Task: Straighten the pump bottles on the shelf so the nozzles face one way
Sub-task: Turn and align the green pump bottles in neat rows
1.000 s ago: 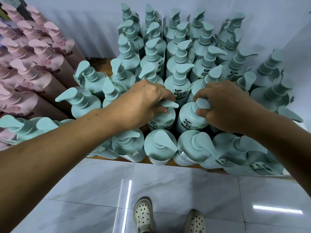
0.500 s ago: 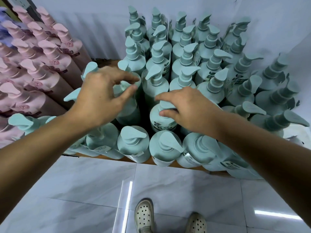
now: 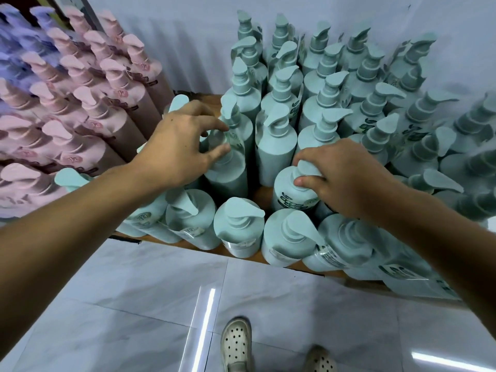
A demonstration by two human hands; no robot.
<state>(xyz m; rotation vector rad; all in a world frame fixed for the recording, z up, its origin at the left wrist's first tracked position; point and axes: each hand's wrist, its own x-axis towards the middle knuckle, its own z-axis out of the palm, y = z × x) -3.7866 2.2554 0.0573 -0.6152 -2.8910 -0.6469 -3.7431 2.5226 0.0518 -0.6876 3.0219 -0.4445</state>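
Observation:
Several teal pump bottles stand packed in rows on a wooden shelf [image 3: 264, 196], their nozzles pointing different ways. My left hand [image 3: 179, 146] grips one teal bottle [image 3: 230, 170] in the second row, with finger and thumb round its shoulder just below the pump. My right hand [image 3: 346, 178] curls over the pump head of a neighbouring teal bottle [image 3: 288, 191] with a dark printed label. The front-row bottles [image 3: 239, 226] lean out over the shelf edge.
Pink pump bottles [image 3: 80, 108] fill the shelf to the left, with purple ones [image 3: 13, 36] behind them. A white wall [image 3: 188, 36] backs the shelf. Below is a glossy tiled floor [image 3: 134, 291] and my white perforated shoes [image 3: 236, 345].
My left hand left the middle bottle, swung left and closed round a second-row bottle. My right hand shifted left onto the labelled bottle's pump and stays there.

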